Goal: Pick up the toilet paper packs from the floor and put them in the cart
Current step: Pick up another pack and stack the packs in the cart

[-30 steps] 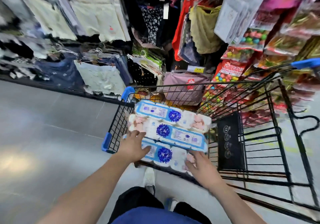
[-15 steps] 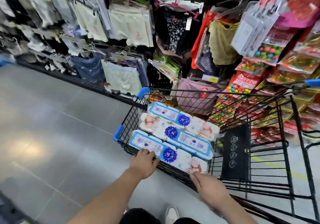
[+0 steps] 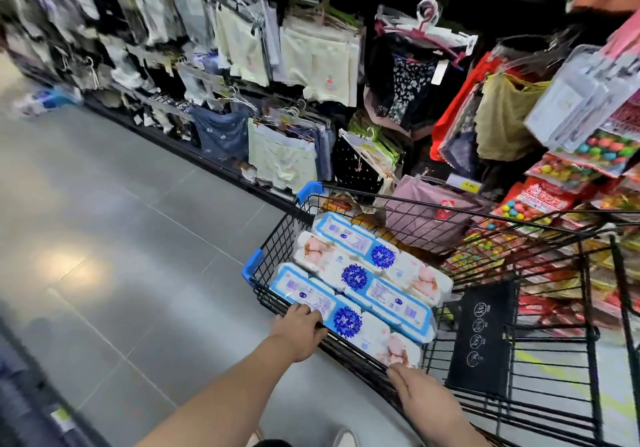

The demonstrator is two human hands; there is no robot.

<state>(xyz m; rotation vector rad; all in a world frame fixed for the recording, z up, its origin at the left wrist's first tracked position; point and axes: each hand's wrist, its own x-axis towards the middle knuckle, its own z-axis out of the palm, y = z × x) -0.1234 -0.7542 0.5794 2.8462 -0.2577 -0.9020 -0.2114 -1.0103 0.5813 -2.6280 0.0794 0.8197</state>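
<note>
Three blue-and-white toilet paper packs lie side by side in the front of the black wire cart (image 3: 273, 249). The nearest pack (image 3: 349, 320) rests against the cart's near rim. My left hand (image 3: 299, 332) sits at its left end, fingers curled over the pack's edge and thumb below the rim. My right hand (image 3: 420, 396) is at the pack's right end, fingers stretched out, fingertips just touching the wrapper. The middle pack (image 3: 360, 278) and the far pack (image 3: 367, 249) lie untouched. Blurred blue-and-white packages (image 3: 45, 100) sit on the floor far left.
Shelves of hanging clothes (image 3: 242, 48) run along the far side of the grey tiled aisle (image 3: 104, 221). Racks of sweets and bags (image 3: 571, 169) crowd behind and right of the cart. A black sign panel (image 3: 481, 335) hangs inside the cart. My shoe (image 3: 343, 438) shows at the bottom.
The nearest pack went down into the cart and now lies flat beside the other two. My right hand has slid back from its end. The view swung left along the aisle.
</note>
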